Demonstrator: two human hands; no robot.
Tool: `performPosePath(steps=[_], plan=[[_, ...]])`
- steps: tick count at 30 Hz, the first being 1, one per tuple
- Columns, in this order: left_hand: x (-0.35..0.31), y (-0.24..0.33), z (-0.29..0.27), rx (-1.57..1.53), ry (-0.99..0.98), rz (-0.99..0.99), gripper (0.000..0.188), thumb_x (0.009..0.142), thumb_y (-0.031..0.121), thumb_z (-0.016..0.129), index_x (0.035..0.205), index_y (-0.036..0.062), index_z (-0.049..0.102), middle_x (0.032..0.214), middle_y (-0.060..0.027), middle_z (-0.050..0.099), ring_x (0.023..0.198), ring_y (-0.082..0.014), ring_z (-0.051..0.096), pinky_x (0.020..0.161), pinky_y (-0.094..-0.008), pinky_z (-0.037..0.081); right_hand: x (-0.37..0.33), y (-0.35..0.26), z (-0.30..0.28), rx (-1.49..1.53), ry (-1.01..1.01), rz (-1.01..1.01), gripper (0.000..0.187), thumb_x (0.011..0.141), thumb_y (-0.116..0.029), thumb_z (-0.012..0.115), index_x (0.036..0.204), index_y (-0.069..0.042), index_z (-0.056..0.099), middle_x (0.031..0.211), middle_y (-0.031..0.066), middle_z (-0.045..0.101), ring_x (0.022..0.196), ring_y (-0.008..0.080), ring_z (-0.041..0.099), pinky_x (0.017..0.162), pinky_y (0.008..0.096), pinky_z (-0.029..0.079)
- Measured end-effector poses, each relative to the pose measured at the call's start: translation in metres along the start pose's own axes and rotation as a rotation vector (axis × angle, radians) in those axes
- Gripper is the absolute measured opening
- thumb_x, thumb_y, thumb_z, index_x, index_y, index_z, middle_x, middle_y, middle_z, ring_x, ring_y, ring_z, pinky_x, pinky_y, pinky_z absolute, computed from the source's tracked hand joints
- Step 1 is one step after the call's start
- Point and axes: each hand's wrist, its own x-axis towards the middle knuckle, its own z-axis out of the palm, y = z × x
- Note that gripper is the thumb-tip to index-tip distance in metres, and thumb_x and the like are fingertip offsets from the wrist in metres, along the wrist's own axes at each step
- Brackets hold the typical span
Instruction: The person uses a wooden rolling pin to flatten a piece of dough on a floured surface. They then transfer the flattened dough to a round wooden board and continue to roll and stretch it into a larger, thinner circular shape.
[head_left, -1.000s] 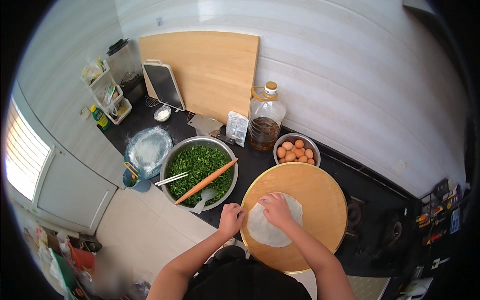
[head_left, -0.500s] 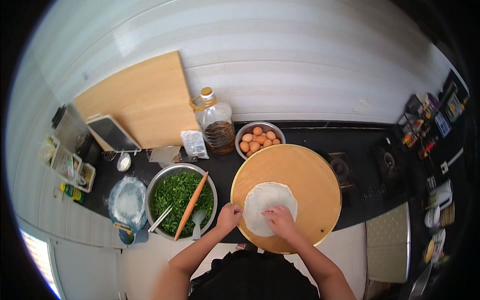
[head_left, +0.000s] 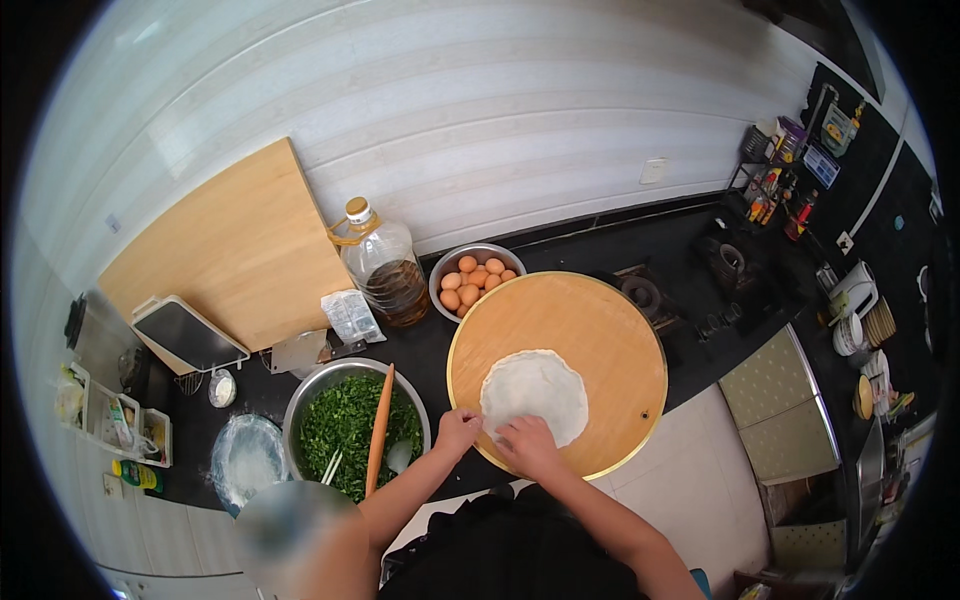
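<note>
A thin, pale round of dough (head_left: 540, 385) lies on the round wooden board (head_left: 610, 330), toward the board's near left. My left hand (head_left: 458, 433) is at the dough's left edge, its thumb and fingers pinched together on the rim. Close beside it, my right hand (head_left: 528, 447) covers the near left rim, with bent fingers closed on the dough. Fine detail under both hands' fingertips is hidden. Left of the board stands a steel bowl (head_left: 291, 425) of chopped greens (head_left: 345, 425). A rolling pin (head_left: 380, 430), a spoon (head_left: 400, 457) and white chopsticks (head_left: 331, 467) rest across or in it.
Behind the board is a bowl of eggs (head_left: 470, 283), beside a large oil bottle (head_left: 385, 270). A flour-dusted basin (head_left: 248, 460) sits far left. A cleaver (head_left: 300, 352) lies behind the greens. Stove burners (head_left: 640, 290) are at the right. A blurred patch covers the lower left.
My right hand has shifted from the dough's middle to its near left rim, closer to my left hand. The whole view has tilted. The left hand stays at the dough's edge.
</note>
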Motion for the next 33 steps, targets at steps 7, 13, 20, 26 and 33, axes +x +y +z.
performPosePath(steps=[7,13,20,26,33], plan=[[0.003,-0.017,-0.013,-0.027,0.104,0.145,0.015,0.085,0.007,0.065,0.095,-0.0033,0.069,0.079,-0.0104,0.069,0.070,-0.0163,0.065,0.067,-0.0303,0.052,0.023,-0.007,0.024,-0.112,0.020,-0.058,0.011,0.074,-0.018,0.070,0.079,-0.010,0.063,0.080,0.0066,0.058,0.082,0.0272,0.058,0.074,0.0412,0.043],[0.000,-0.027,-0.017,0.066,0.090,0.335,0.012,0.083,0.005,0.066,0.093,-0.0006,0.069,0.084,-0.0129,0.068,0.076,-0.0223,0.066,0.071,-0.0331,0.052,0.029,-0.013,0.030,-0.208,0.058,-0.034,0.009,0.073,-0.016,0.068,0.070,-0.011,0.061,0.073,0.0062,0.059,0.078,0.0275,0.058,0.071,0.0415,0.041],[-0.015,0.004,-0.027,0.375,0.008,0.695,0.012,0.078,0.001,0.065,0.089,0.0003,0.069,0.079,-0.0152,0.062,0.077,-0.0327,0.062,0.072,-0.0403,0.051,0.029,-0.006,0.030,-0.074,0.084,0.044,0.009,0.073,-0.014,0.068,0.069,-0.011,0.061,0.074,0.0066,0.059,0.078,0.0269,0.058,0.072,0.0413,0.041],[-0.009,-0.009,-0.022,0.341,0.021,0.605,0.010,0.079,0.003,0.068,0.089,0.0019,0.069,0.081,-0.0142,0.061,0.074,-0.0285,0.062,0.069,-0.0372,0.050,0.032,-0.007,0.025,-0.103,0.071,-0.090,0.009,0.073,-0.013,0.067,0.069,-0.010,0.059,0.074,0.0073,0.059,0.079,0.0270,0.058,0.073,0.0412,0.041],[-0.011,-0.007,-0.021,0.302,0.040,0.586,0.010,0.079,0.001,0.064,0.087,-0.0004,0.068,0.081,-0.0169,0.064,0.079,-0.0317,0.063,0.072,-0.0397,0.051,0.035,-0.010,0.029,-0.167,0.030,0.031,0.010,0.073,-0.014,0.068,0.070,-0.010,0.060,0.075,0.0071,0.060,0.080,0.0272,0.058,0.073,0.0416,0.041]])
